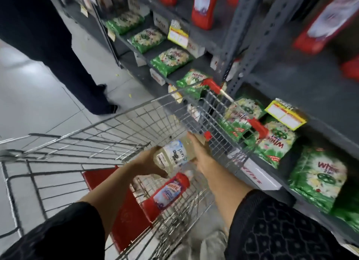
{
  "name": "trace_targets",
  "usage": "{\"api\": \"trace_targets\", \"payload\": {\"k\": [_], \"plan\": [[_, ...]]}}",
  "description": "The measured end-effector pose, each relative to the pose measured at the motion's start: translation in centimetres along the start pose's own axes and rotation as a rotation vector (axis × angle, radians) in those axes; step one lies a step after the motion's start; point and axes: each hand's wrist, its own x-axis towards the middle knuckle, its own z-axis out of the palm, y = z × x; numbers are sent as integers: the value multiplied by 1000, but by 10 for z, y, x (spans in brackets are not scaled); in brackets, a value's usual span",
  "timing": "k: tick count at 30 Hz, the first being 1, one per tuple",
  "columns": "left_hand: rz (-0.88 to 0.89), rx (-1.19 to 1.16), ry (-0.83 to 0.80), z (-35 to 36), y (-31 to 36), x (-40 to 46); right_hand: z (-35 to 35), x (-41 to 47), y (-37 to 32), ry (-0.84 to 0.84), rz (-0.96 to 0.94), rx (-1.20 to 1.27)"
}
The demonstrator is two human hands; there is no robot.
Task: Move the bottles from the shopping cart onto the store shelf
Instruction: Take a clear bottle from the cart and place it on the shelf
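Sleeves nearest. My left hand (149,158) and right hand (200,152) clamp one clear bottle (172,156) inside cart (93,141); red bottle (167,193) waits. Next: lift to shelf (303,84).

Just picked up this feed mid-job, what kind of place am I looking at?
Most likely a supermarket aisle in the cleaning and laundry section. Grey metal shelving carries yellow price tags, green detergent packs and red bottles, and both hands hold a clear bottle over a wire shopping cart.

The shopping cart's wire rim (217,102) stands between the hands and the green detergent bags (275,143); the upper shelf (303,79) has bare room between red bottles (204,9)
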Motion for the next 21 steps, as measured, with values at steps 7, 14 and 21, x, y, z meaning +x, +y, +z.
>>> {"api": "trace_targets", "payload": {"k": [7,14,21], "plan": [[308,93,44,-10,130,-12,-89,-87,-96,125,-465,71],[679,143,154,22,278,-32,-219,-151,-161,527,-747,-160],[733,22,214,84,435,-32,-358,-192,-212,772,-869,-100]]}}
